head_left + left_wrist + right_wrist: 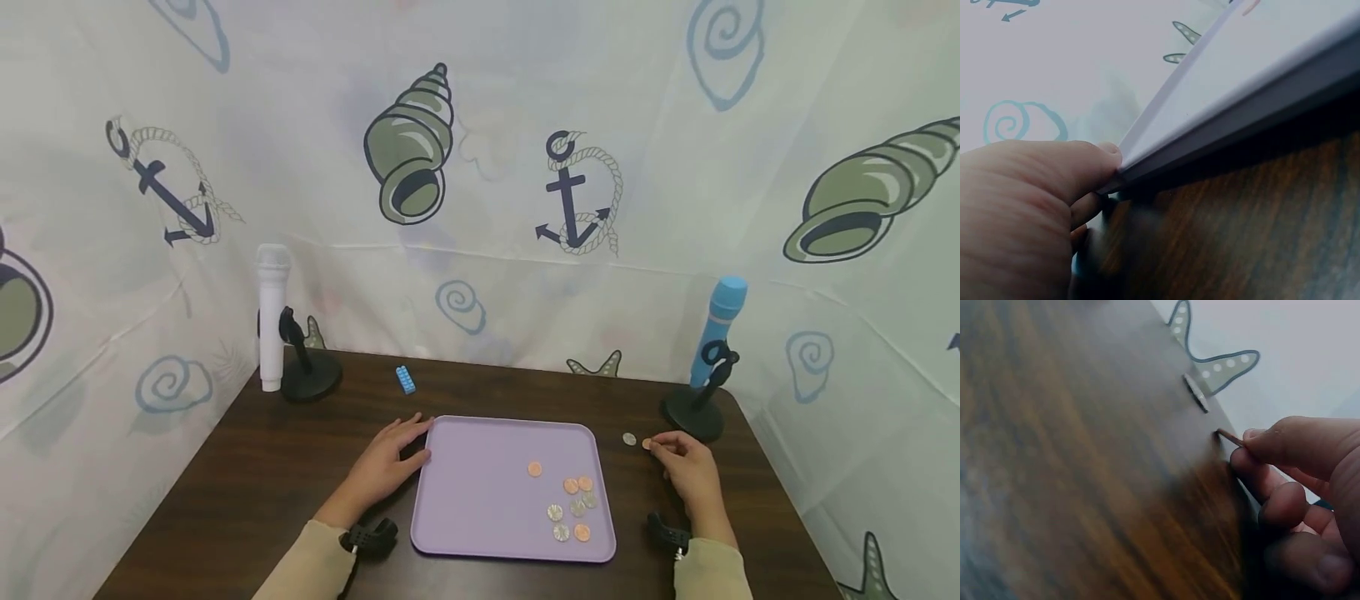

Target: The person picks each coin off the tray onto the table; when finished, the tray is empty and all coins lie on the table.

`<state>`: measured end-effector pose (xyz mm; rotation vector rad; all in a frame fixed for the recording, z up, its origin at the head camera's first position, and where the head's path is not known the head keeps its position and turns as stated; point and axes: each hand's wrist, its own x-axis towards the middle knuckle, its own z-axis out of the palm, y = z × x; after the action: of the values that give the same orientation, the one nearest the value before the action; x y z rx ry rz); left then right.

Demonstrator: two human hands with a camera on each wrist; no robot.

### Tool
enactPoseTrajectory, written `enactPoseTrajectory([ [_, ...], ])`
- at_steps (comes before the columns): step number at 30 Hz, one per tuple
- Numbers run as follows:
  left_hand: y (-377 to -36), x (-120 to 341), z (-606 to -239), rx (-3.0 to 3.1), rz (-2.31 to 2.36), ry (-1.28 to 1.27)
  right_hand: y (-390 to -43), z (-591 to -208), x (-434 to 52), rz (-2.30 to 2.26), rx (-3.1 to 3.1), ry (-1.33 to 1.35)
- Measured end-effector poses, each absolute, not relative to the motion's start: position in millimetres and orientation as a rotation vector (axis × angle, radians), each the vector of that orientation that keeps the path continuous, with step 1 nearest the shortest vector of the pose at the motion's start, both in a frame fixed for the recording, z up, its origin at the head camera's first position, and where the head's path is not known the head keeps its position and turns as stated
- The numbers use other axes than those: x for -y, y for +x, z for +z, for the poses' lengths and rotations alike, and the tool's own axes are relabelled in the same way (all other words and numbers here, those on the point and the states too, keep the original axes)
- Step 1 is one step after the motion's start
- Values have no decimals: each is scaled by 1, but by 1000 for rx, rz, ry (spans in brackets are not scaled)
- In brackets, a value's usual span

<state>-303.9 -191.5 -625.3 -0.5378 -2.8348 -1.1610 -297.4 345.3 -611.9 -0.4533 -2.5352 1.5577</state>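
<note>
My right hand (pixel 686 471) pinches a copper-coloured coin (pixel 647 444) between thumb and fingertips, on the right of the table. In the right wrist view the coin (pixel 1230 437) tilts edge-on, its lower rim close to the wood. A silver coin (pixel 629 439) lies just left of it. The lilac tray (pixel 480 492) sits in the middle with several copper and silver coins, mostly in its right half. My left hand (pixel 386 462) rests at the tray's upper left corner, fingers extended. The left wrist view shows the thumb (pixel 1094 162) against the tray's rim (pixel 1166 140).
A blue toy brick (pixel 406 380) lies behind the tray. On the left a white microphone (pixel 273 317) stands in a black stand (pixel 311 377); a blue microphone (pixel 718 329) in another black stand (pixel 693 412) is right behind my right hand. A patterned cloth hangs behind the table.
</note>
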Motion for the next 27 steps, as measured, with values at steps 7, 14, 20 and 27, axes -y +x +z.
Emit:
enactPoseTrajectory([
  [7, -307, 191, -620, 2822, -1145, -539, -300, -611, -345, 1535, 2575, -551],
  [14, -306, 191, -619, 2835, -1157, -531, -301, -611, -345, 1457, 2602, -534],
  [20, -304, 192, -618, 2836, -1185, -512, -300, -609, -344, 1450, 2641, -515],
  [27, -302, 191, -622, 2819, -1212, -513, -299, -609, -346, 1559, 2630, -513],
])
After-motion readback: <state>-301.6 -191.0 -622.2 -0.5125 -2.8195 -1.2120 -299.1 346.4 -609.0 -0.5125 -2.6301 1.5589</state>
